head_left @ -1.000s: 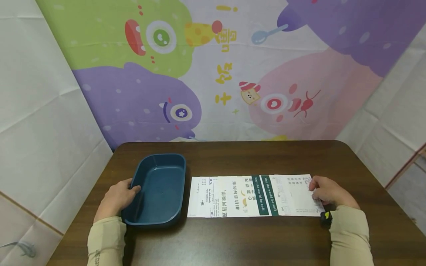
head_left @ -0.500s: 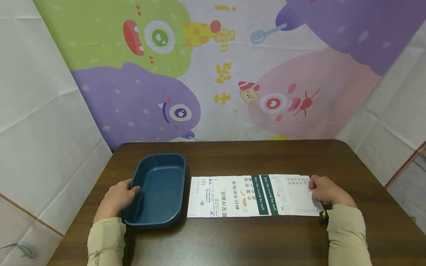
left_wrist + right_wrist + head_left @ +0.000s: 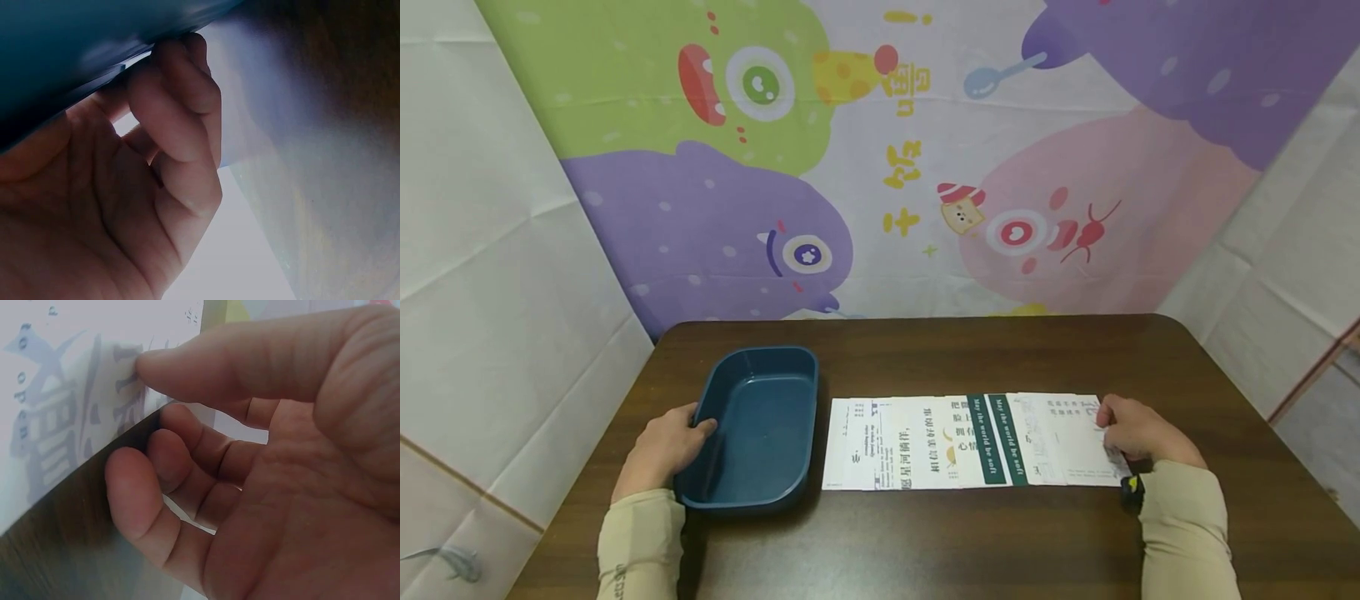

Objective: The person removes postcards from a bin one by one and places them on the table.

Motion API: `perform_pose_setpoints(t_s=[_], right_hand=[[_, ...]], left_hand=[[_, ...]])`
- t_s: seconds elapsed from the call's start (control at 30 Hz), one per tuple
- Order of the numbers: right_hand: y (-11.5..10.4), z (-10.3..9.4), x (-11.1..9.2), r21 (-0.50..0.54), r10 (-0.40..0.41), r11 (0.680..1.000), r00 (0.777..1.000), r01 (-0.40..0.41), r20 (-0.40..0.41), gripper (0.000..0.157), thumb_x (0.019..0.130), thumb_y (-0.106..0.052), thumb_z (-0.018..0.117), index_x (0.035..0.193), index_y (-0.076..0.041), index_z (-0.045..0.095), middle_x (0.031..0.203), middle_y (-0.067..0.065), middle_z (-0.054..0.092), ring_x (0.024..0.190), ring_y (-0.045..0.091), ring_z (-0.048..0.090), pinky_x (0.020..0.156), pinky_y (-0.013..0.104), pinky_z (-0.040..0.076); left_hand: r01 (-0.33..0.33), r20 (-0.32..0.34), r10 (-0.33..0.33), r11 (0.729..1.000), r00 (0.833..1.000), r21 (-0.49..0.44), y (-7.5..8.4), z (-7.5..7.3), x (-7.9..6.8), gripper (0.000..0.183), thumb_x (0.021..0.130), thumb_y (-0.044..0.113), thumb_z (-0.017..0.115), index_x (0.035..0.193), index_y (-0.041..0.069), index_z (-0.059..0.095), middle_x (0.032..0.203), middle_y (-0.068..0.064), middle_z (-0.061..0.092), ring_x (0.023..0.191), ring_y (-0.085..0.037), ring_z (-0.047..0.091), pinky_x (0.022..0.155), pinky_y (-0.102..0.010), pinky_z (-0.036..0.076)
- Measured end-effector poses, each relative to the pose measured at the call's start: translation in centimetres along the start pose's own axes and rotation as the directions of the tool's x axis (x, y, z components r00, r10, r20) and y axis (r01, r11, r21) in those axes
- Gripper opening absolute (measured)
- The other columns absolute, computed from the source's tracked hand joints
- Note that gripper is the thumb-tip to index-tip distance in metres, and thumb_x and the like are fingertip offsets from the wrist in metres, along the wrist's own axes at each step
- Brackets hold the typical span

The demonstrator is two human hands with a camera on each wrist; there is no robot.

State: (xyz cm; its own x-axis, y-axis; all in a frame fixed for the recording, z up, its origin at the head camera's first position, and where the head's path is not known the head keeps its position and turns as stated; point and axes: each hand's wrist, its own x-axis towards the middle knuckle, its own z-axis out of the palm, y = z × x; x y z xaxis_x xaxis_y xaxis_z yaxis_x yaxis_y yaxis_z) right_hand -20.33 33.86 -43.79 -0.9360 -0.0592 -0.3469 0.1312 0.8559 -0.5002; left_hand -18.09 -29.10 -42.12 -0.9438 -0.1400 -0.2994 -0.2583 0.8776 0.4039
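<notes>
A dark blue rectangular tub (image 3: 767, 437) stands at the left of the table. My left hand (image 3: 662, 446) grips its left side, thumb over the rim and curled fingers against the outside, as the left wrist view (image 3: 181, 125) also shows. To the tub's right, several overlapping white printed cards (image 3: 925, 442) lie in a row, two with dark green bands. At the row's right end my right hand (image 3: 1150, 433) pinches the edge of the last card. In the right wrist view the thumb lies on top of that card (image 3: 69, 381), with the curled fingertips (image 3: 132, 487) at its underside.
The brown wooden table (image 3: 925, 550) has rounded far corners. Behind it hangs a cloth (image 3: 910, 275) printed with cartoon monsters. Pale sheeting (image 3: 497, 208) lines both sides, and a grey cable-like thing (image 3: 456, 560) shows at the lower left.
My right hand and sleeve have shifted very slightly to the left, still at the card's edge. The tub and my left hand look unchanged.
</notes>
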Motion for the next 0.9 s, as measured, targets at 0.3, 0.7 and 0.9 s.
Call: perform_pose_setpoints(t_s=[0.3, 0.7, 0.9], right_hand=[[0.3, 0.0, 0.2, 0.028, 0.021, 0.999, 1.000, -0.021, -0.006, 0.024, 0.083, 0.001, 0.060, 0.105, 0.004, 0.051, 0.099, 0.020, 0.056, 0.087, 0.031, 0.055, 0.065, 0.035, 0.050], [0.5, -0.4, 0.0, 0.071, 0.029, 0.997, 0.999, -0.028, -0.015, 0.025, 0.086, -0.004, 0.062, 0.105, 0.006, 0.049, 0.097, 0.021, 0.056, 0.088, 0.032, 0.057, 0.068, 0.041, 0.059], [-1.4, -1.8, -2.1, 0.019, 0.005, 1.000, 0.985, -0.002, -0.173, 0.038, 0.104, -0.030, 0.052, 0.117, 0.005, 0.049, 0.109, 0.028, 0.060, 0.092, 0.037, 0.059, 0.068, 0.043, 0.056]], left_hand=[[0.003, -0.001, -0.003, 1.000, 1.000, -0.011, 0.2, 0.0, -0.1, 0.060, 0.105, 0.034, 0.046, 0.152, -0.002, 0.038, 0.143, -0.037, 0.050, 0.116, -0.052, 0.061, 0.094, -0.070, 0.049], [-0.026, -0.015, 0.027, 0.999, 1.000, 0.036, 0.1, -0.1, -0.2, 0.071, 0.105, 0.046, 0.044, 0.150, -0.008, 0.037, 0.147, -0.039, 0.045, 0.126, -0.058, 0.052, 0.100, -0.072, 0.043], [-0.028, -0.133, 0.044, 0.993, 0.990, 0.118, 1.3, -1.1, -2.0, 0.064, 0.105, 0.050, 0.043, 0.141, -0.002, 0.051, 0.136, -0.034, 0.058, 0.118, -0.055, 0.058, 0.088, -0.068, 0.049]])
